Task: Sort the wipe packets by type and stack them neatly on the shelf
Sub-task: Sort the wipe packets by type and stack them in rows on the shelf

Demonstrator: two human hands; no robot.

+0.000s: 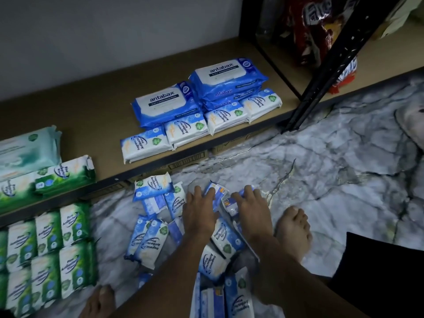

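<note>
Wipe packets [226, 237] heaped on the floor [321, 180] under both hands are best squared between the palms, labels alike, then lifted to the matching row [185, 131] on the shelf [91, 115] at 12 o'clock. Palm-down, the left hand [199, 210] lies flat, fingers spread and pressing; whether the right hand [250, 207] grips anything I cannot tell.

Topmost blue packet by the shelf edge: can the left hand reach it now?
Probably yes. The packet lies uncovered on the floor pile, just left of the left hand, with nothing between.
</note>
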